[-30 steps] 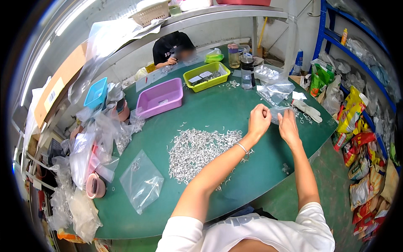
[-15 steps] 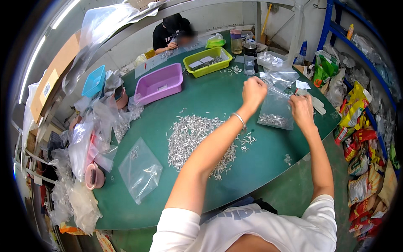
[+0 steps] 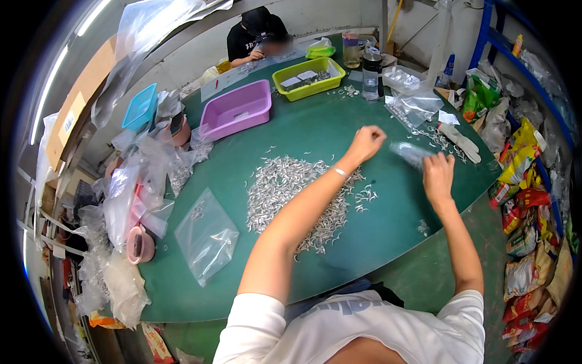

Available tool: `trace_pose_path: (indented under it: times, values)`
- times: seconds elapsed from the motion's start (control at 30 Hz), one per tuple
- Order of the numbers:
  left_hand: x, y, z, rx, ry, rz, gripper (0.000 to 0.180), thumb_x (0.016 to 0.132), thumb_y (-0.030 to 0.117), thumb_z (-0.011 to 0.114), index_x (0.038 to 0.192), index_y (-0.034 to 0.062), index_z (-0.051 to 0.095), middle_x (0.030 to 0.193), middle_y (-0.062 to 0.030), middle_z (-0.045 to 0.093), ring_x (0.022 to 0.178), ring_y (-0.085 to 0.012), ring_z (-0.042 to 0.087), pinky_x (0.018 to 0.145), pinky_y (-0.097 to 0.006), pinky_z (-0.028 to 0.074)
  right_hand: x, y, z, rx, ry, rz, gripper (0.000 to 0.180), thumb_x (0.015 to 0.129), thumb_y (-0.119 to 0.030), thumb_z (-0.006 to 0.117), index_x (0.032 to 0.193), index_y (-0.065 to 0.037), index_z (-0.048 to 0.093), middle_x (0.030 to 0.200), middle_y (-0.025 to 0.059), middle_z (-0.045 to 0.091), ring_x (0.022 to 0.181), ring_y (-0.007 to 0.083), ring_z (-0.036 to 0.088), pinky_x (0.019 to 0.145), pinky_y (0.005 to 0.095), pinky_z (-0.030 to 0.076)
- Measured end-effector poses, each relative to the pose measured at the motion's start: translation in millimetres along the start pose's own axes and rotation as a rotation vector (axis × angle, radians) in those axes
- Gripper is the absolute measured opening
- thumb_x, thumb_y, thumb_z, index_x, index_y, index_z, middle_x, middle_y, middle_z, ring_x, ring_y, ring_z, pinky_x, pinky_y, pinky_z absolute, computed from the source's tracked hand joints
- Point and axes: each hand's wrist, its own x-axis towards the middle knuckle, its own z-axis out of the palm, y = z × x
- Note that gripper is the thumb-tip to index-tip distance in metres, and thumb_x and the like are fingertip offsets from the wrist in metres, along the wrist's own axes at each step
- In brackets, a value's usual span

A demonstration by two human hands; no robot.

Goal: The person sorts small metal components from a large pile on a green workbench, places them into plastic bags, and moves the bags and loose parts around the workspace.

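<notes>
A clear plastic bag point(image 3: 408, 155) hangs between my two hands, smeared by motion, so the small metal pieces inside hardly show. My right hand point(image 3: 438, 177) is closed on its right edge. My left hand point(image 3: 367, 143), fingers pinched, is at the bag's left upper corner; blur hides the exact contact. Under my left forearm spreads a large pile of small curved silver metal pieces point(image 3: 276, 188) on the green table point(image 3: 364, 249). To the left of the pile lies a flat clear plastic bag point(image 3: 207, 238) with a few pieces near its top.
A purple tub point(image 3: 236, 110) and a yellow-green basket point(image 3: 309, 79) stand at the far side, near bottles point(image 3: 371, 77). A glove point(image 3: 459, 143) and loose pieces lie far right. Plastic bags and a pink cup point(image 3: 140, 244) crowd the left edge. Another person point(image 3: 254, 36) sits across.
The filled bag hung down flat between my hands; now it has swung up and is blurred. My right hand has dropped slightly and turned. The whole view has shifted a little.
</notes>
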Motion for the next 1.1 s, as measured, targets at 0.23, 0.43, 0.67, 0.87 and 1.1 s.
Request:
trace_pose_path:
  times: [0.23, 0.43, 0.67, 0.87, 1.1]
  values:
    - [-101.4, -32.6, -40.8, 0.837, -0.326, 0.184, 0.039, 0.073, 0.018, 0.063, 0.108, 0.0045, 0.052, 0.121, -0.0110, 0.046, 0.113, -0.0270, 0.042, 0.088, -0.036, 0.040, -20.8, -54.8, -11.6, 0.397, -0.021, 0.014, 0.023, 0.069, -0.005, 0.064, 0.090, -0.003, 0.055, 0.088, 0.0106, 0.053, 0.085, 0.0268, 0.049, 0.077, 0.0396, 0.034]
    - [-114.2, -47.1, -58.4, 0.484, 0.016, 0.111, 0.010, 0.074, 0.001, 0.055, 0.083, 0.0003, 0.056, 0.084, -0.0132, 0.058, 0.079, -0.0287, 0.056, 0.071, -0.033, 0.046, -12.3, -95.4, 20.7, 1.126, -0.200, 0.088, 0.017, 0.075, -0.002, 0.059, 0.092, 0.003, 0.056, 0.078, 0.0116, 0.055, 0.075, 0.0260, 0.054, 0.066, 0.0320, 0.042]
    - [-137.1, -48.8, -92.7, 0.235, 0.160, -0.153, 0.016, 0.075, -0.005, 0.051, 0.090, -0.0019, 0.056, 0.082, -0.0110, 0.059, 0.080, -0.0180, 0.058, 0.072, -0.028, 0.046, -0.7, -108.9, 59.9, 0.942, -0.183, 0.058, 0.035, 0.076, -0.004, 0.059, 0.110, 0.002, 0.051, 0.108, 0.0168, 0.053, 0.103, 0.0299, 0.049, 0.088, 0.0359, 0.039]
    - [-153.5, -22.1, -68.8, 0.550, -0.054, 0.005, 0.028, 0.070, -0.002, 0.061, 0.098, -0.0013, 0.057, 0.101, -0.0164, 0.054, 0.096, -0.0324, 0.051, 0.084, -0.036, 0.041, -11.0, -128.4, 69.6, 0.841, -0.480, -0.155, 0.042, 0.083, -0.017, 0.055, 0.121, -0.002, 0.046, 0.133, 0.0148, 0.038, 0.126, 0.0344, 0.030, 0.102, 0.0397, 0.028]
    - [-171.2, -22.0, -81.0, 0.318, 0.188, -0.069, 0.021, 0.068, -0.012, 0.053, 0.087, -0.0026, 0.058, 0.088, -0.0175, 0.056, 0.083, -0.0362, 0.055, 0.074, -0.039, 0.045, -31.6, -122.3, 15.4, 1.291, -0.683, -0.445, 0.029, 0.079, -0.007, 0.058, 0.107, -0.003, 0.056, 0.125, 0.0143, 0.047, 0.121, 0.0310, 0.039, 0.097, 0.0391, 0.035]
